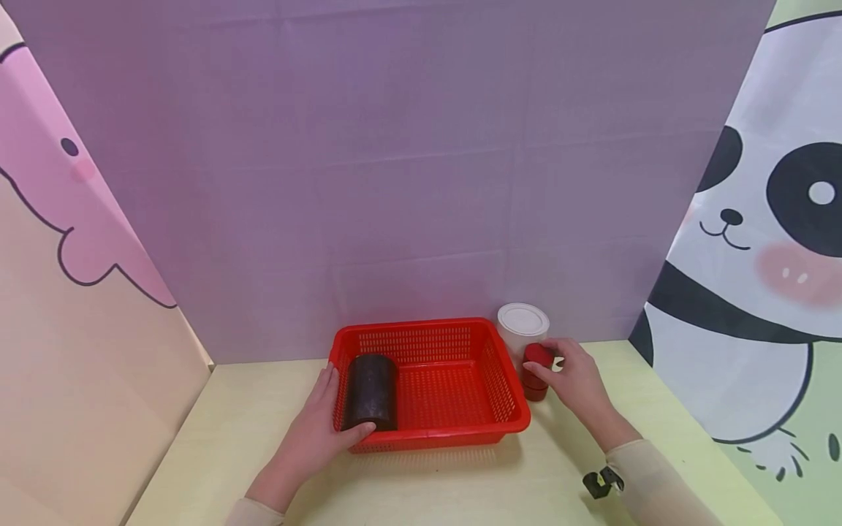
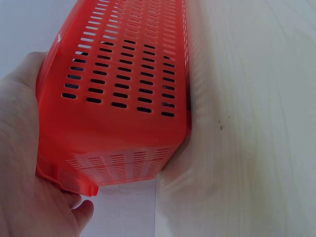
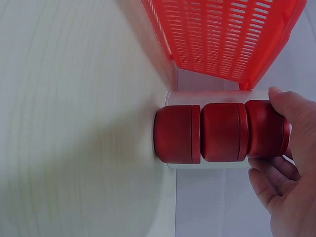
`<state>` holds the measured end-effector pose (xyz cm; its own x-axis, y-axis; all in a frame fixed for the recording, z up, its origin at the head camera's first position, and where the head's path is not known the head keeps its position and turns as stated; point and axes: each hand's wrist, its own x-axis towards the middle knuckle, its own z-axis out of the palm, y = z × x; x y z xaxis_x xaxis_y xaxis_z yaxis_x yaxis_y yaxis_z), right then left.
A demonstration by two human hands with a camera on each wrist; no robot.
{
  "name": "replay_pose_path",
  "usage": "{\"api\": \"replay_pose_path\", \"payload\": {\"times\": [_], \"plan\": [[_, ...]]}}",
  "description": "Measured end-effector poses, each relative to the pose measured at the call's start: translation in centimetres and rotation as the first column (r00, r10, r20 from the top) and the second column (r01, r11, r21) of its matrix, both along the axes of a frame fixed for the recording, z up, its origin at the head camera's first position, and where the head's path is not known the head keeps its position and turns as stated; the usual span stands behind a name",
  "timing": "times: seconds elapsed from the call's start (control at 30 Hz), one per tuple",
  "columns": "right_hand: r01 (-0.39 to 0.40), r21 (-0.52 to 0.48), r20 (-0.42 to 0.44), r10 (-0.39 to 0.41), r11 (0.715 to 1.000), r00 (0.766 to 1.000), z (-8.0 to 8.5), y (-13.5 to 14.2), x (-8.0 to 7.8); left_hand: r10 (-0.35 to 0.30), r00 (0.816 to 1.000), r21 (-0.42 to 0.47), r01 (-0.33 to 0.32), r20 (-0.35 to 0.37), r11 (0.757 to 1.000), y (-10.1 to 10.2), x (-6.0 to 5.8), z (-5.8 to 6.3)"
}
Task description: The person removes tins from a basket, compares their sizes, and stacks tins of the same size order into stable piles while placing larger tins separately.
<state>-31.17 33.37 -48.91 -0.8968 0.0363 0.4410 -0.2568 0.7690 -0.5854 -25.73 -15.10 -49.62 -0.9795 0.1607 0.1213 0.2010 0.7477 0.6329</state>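
A red plastic basket (image 1: 437, 435) with slotted walls stands on the table. My left hand (image 1: 316, 431) grips its near left corner, thumb over the front rim and fingers along the left side. Inside, against the left wall, lies a dark cylinder (image 1: 371, 394). Right of the basket, three small red tins are stacked in a column. My right hand (image 1: 575, 380) holds the top tin (image 3: 266, 128) between thumb and fingers. Below it are the middle tin (image 3: 224, 132) and the bottom tin (image 3: 177, 134), which stands on the table.
A white canister (image 1: 522, 321) with a lid stands just behind the tins, close to the basket's right side. The pale wooden table (image 1: 460, 489) ends at a purple cloth backdrop (image 1: 421, 183). Cartoon-printed panels, including a panda panel (image 1: 737, 307), flank both sides.
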Motion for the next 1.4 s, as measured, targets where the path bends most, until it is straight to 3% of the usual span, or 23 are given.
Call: {"api": "replay_pose_path", "payload": {"times": [0.43, 0.67, 0.87, 1.03, 1.17, 1.27, 1.4], "plan": [[0.008, -0.026, 0.024, -0.007, 1.000, 1.000, 0.3, -0.2, 0.5, -0.009, 1.000, -0.002, 0.009, -0.010, 1.000, -0.1, 0.1, 0.1], [0.023, -0.032, -0.078, -0.026, 0.999, 0.997, 0.7, -0.3, 0.7, -0.005, 1.000, -0.005, 0.005, -0.002, 1.000, 0.0, 0.1, 0.2], [0.005, -0.047, -0.158, -0.012, 0.999, 0.987, 2.3, -1.2, 0.9, -0.004, 1.000, -0.002, 0.004, 0.003, 1.000, 0.0, 0.1, 0.2], [-0.087, -0.021, -0.153, 0.083, 0.996, 0.985, 4.2, -2.8, 0.5, -0.012, 1.000, 0.001, 0.012, -0.009, 1.000, 0.0, 0.0, 0.2], [-0.210, 0.034, -0.063, 0.212, 0.977, 0.975, 6.1, -4.8, -0.1, -0.013, 1.000, 0.004, 0.013, -0.006, 1.000, 0.0, -0.1, 0.1], [-0.313, 0.065, 0.038, 0.311, 0.947, 0.950, 7.4, -6.7, -0.6, -0.004, 1.000, -0.001, 0.004, 0.006, 1.000, 0.0, -0.1, 0.1], [-0.438, 0.109, 0.137, 0.423, 0.893, 0.896, 8.7, -9.5, -1.7, -0.002, 1.000, -0.006, 0.002, 0.010, 1.000, -0.1, -0.1, 0.1]]}}
